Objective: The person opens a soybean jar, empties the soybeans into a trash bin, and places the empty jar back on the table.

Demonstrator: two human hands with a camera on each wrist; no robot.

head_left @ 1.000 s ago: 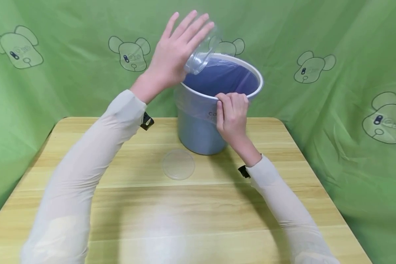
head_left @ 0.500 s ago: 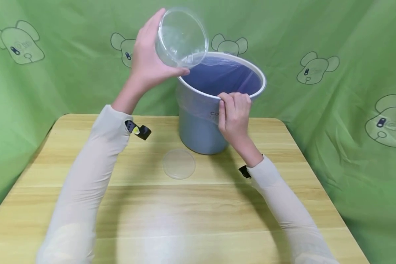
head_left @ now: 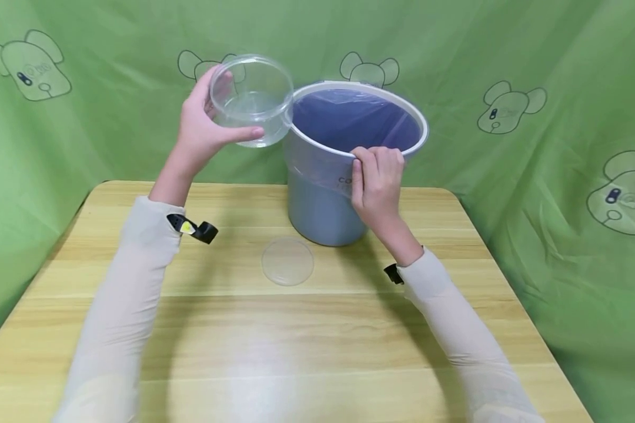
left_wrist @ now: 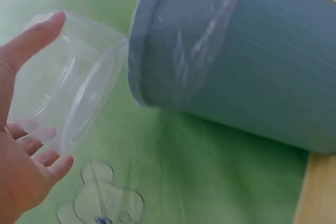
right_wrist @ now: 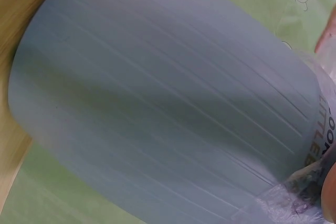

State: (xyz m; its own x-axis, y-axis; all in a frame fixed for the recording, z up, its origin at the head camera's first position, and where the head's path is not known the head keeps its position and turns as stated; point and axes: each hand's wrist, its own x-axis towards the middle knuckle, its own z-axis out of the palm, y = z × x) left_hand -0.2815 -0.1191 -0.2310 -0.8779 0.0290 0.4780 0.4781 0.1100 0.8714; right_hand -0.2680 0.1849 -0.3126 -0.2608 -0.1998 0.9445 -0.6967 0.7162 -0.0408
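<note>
In the head view my left hand (head_left: 198,126) grips a clear plastic tub (head_left: 251,106) from its left side, thumb across the near wall. The tub is held in the air left of the bin's rim, its mouth upward and tilted toward me, and I see nothing inside. The left wrist view shows the tub (left_wrist: 68,77) between thumb and fingers, beside the bin (left_wrist: 262,61). My right hand (head_left: 379,182) grips the near rim of the blue-grey trash bin (head_left: 325,205), fingers hooked over the edge. A clear bag lines the bin, which leans toward me; its bottom inside is hidden.
A round clear lid (head_left: 288,261) lies flat on the wooden table (head_left: 296,335), in front of the bin. Green curtains (head_left: 434,41) printed with bear heads hang behind and on both sides.
My left hand has moved left and down from the bin's mouth, turning the tub from tipped over the bin to mouth upward. My right hand keeps its grip on the rim.
</note>
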